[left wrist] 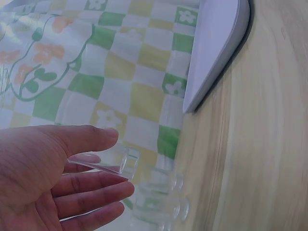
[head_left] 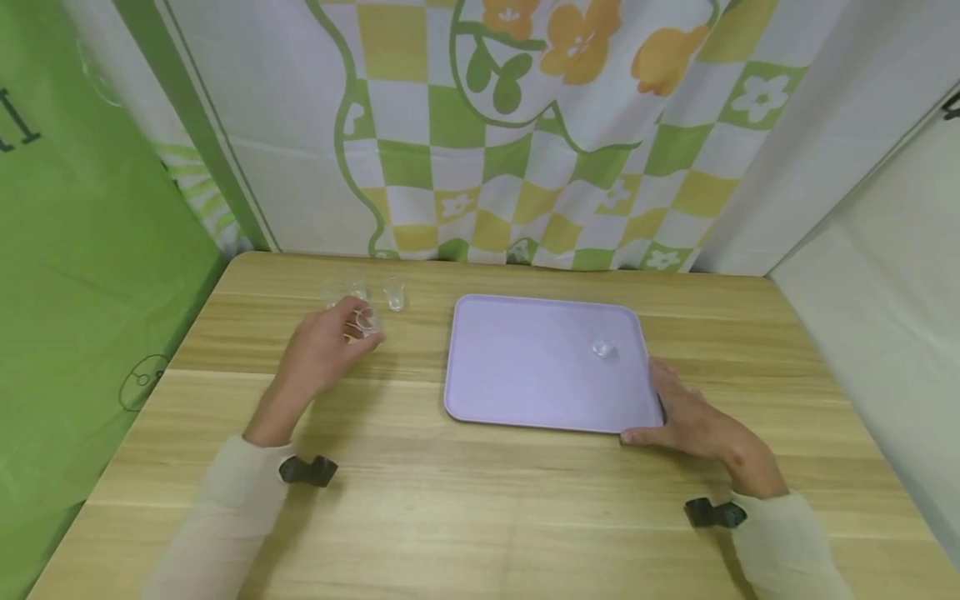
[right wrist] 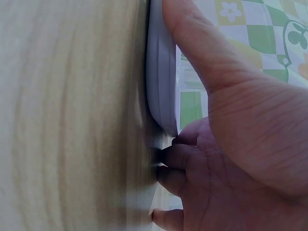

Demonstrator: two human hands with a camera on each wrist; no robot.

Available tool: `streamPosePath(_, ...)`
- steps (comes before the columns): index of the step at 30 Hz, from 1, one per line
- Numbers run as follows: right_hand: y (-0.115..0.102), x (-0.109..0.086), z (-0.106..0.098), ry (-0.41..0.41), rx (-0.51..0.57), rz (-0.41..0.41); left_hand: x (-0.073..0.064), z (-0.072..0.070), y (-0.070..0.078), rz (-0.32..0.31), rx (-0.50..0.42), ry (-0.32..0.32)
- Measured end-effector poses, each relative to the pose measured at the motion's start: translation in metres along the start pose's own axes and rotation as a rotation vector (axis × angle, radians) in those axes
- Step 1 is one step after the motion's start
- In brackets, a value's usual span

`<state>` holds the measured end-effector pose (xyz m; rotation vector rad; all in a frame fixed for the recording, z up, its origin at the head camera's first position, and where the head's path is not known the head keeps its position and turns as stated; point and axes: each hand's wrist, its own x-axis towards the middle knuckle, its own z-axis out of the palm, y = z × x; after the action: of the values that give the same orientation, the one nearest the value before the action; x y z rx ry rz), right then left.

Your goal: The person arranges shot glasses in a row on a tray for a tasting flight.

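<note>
Between thumb and fingers my left hand (head_left: 324, 343) holds a small clear cup (head_left: 367, 322) at the back left of the table. In the left wrist view this cup (left wrist: 129, 162) lies tilted across the fingers, its thick base pointing away from the palm. Several similar clear cups (head_left: 394, 294) stand just behind that hand, partly hidden. My right hand (head_left: 693, 421) grips the near right corner of a lilac tray (head_left: 525, 367), thumb at the front edge and fingers along the right side. The right wrist view shows the thumb against the tray's rim (right wrist: 162, 82). One clear cup (head_left: 603, 347) sits on the tray's right half.
The wooden table (head_left: 480, 508) ends at the back against a checked, flowered curtain (head_left: 555, 167). A green cloth (head_left: 90, 275) hangs along the left side, and a pale wall panel (head_left: 892, 233) stands at the right.
</note>
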<state>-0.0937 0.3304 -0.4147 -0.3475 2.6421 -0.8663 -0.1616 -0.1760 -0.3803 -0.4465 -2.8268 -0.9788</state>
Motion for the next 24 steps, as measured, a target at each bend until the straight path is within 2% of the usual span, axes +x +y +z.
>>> streamPosePath(7, -0.001, -0.001, 0.0, -0.001, -0.001, -0.002, 0.007, 0.015, 0.008, 0.017, -0.018, -0.029)
streamPosePath(14, 0.0, -0.001, 0.001, -0.002, -0.002, -0.001, 0.018, 0.034, 0.02, 0.064, -0.033, -0.052)
streamPosePath(24, -0.002, 0.0, 0.0, -0.004, -0.01, 0.004, 0.034, 0.06, 0.032, 0.077, -0.067, -0.103)
